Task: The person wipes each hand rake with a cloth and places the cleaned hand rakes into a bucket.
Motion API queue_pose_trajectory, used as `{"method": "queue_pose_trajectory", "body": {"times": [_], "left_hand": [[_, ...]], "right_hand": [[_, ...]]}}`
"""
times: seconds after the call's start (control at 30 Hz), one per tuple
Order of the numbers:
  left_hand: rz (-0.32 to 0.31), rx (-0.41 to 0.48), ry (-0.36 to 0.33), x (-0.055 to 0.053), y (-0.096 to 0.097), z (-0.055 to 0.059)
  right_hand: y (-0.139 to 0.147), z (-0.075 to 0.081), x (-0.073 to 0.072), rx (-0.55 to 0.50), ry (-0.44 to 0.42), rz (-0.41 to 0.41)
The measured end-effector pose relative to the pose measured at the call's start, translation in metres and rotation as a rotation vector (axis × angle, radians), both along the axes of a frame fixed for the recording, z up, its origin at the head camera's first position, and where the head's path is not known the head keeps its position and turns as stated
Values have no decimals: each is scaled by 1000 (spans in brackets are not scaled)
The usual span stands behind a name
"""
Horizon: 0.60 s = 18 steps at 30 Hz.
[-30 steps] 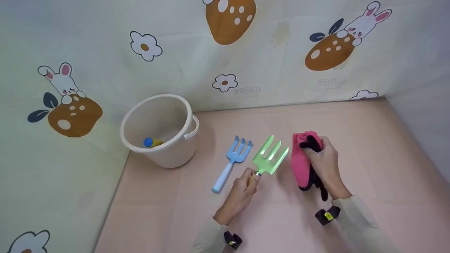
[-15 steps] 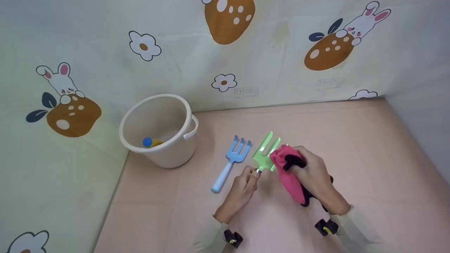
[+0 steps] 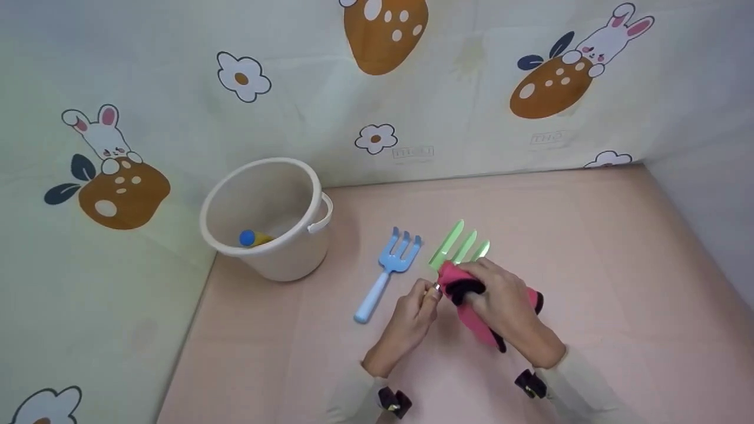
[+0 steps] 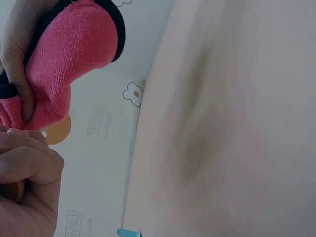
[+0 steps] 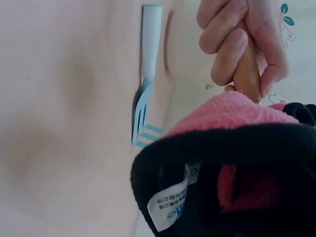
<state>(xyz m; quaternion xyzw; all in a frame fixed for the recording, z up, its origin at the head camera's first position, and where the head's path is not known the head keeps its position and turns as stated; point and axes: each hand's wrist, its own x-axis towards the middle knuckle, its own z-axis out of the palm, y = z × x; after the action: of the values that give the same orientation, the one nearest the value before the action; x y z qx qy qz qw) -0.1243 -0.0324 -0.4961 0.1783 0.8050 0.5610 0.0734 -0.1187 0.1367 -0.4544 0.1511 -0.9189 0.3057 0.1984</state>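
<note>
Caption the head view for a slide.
Left hand grips a green fork; right hand holds a pink cloth over part of it, near a blue rake.

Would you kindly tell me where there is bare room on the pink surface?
A broad patch lies between the right hand and the right wall; another, behind the green fork, reaches the back wall. The middle is crowded by the left hand, pink cloth item and blue fork.

The head view looks forward and down from above, farthest off, with wall [image 3: 459, 112] behind table [image 3: 595, 253]; both wrist views sit low and close, turned sideways, the table at right in the left one, at left in the right; all three share the cloth [image 3: 475, 323] and left hand [image 3: 407, 315]
</note>
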Motion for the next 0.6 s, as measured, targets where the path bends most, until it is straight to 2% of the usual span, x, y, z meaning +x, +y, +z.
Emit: {"method": "queue_pose_trajectory", "body": {"times": [0.07, 0.33, 0.6], "left_hand": [[-4, -5, -3, 1, 0, 2], [-12, -45, 66, 3, 0, 1], [7, -78, 139, 4, 1, 0]], "right_hand": [[-3, 0, 0, -6, -11, -2], [-12, 1, -1, -71, -98, -84], [-13, -2, -6, -120, -125, -123]]}}
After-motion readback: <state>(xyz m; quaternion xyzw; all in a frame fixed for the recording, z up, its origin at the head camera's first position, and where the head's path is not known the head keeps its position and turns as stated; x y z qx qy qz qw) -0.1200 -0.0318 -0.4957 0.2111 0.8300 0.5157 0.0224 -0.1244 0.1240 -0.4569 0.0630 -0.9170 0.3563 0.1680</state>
